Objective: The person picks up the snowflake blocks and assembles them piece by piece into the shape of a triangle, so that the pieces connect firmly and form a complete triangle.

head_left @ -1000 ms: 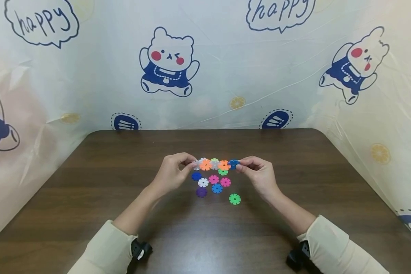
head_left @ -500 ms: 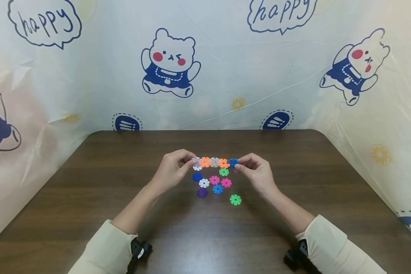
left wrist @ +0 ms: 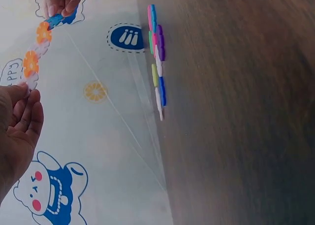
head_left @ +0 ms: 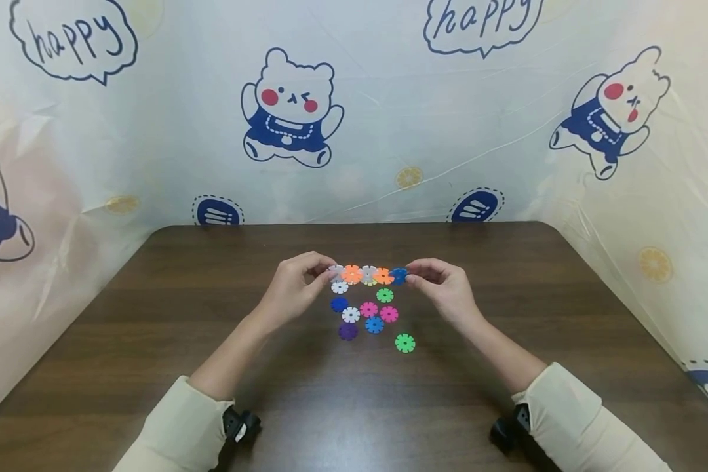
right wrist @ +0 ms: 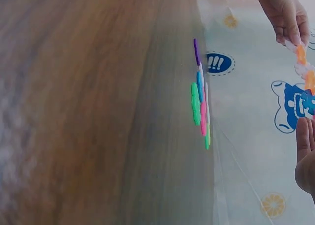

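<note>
A short chain of interlocked plastic snowflake discs (head_left: 351, 274) is stretched between my two hands: clear-white, orange, clear-white, orange, blue. Thumb and fingers of my left hand (head_left: 292, 285) pinch the clear-white end. At the other end, my right hand (head_left: 448, 292) pinches the blue disc (head_left: 398, 275). Both wrist views show the chain (left wrist: 30, 62) held up in the air, well above the table. Below it lie loose discs, among them a white disc (head_left: 339, 287), a green disc (head_left: 385, 295) and a dark blue disc (head_left: 339, 304). A yellow-green disc is mostly hidden behind the chain.
More loose discs lie flat on the brown wooden table (head_left: 354, 406): a purple disc (head_left: 347, 332), a pink disc (head_left: 368, 309), a light blue disc (head_left: 374, 324) and, nearest me, a green disc (head_left: 405, 343). A printed curtain (head_left: 377, 98) hangs behind the table's far edge.
Both hands have risen slightly with the chain, which sits higher in the head view and uncovers more of the white and green discs under it. The loose discs stay put.
</note>
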Motion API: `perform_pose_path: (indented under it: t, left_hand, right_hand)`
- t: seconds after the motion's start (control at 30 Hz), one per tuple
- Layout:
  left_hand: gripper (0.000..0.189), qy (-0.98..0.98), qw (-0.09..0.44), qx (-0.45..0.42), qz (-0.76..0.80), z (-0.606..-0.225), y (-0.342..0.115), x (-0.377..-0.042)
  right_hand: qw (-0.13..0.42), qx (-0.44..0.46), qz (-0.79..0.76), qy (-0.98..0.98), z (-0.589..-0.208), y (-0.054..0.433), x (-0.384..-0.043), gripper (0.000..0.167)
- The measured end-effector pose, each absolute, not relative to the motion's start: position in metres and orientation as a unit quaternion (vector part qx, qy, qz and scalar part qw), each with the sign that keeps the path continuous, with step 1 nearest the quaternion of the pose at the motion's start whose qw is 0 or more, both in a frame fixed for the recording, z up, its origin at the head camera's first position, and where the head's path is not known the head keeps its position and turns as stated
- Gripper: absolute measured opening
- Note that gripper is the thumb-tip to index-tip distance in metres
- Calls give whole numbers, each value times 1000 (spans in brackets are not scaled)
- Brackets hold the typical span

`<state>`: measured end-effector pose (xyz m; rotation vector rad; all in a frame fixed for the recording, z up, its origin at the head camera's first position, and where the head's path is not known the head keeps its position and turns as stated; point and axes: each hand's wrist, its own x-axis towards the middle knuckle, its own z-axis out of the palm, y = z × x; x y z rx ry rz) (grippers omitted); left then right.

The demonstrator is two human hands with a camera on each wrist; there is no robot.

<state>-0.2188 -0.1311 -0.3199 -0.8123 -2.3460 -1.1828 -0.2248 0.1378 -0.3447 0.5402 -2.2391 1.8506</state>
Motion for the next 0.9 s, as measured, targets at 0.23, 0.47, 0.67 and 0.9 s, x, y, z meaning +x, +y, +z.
perform_pose_path:
  t: [0.23,0.47,0.67,0.9]
  left_hand:
    - [10,-835,193,-293,-423,-320,-131,-219]
    - [11,-827,216,-284,-435,-320,-131,-219]
    - [14,-824,220,-244,-462,-321,-131,-219]
    - [32,-793,69,-142,-588,-325,-105,-218]
  right_hand:
    - [88,174,610,-768,-343,135,-224,18]
    - [56,168,624,-761,-347,132,-222,15]
    - [62,156,667,-726,-346,128,-221,17]
    - [34,95,766,-635,-334,113,-220,10]
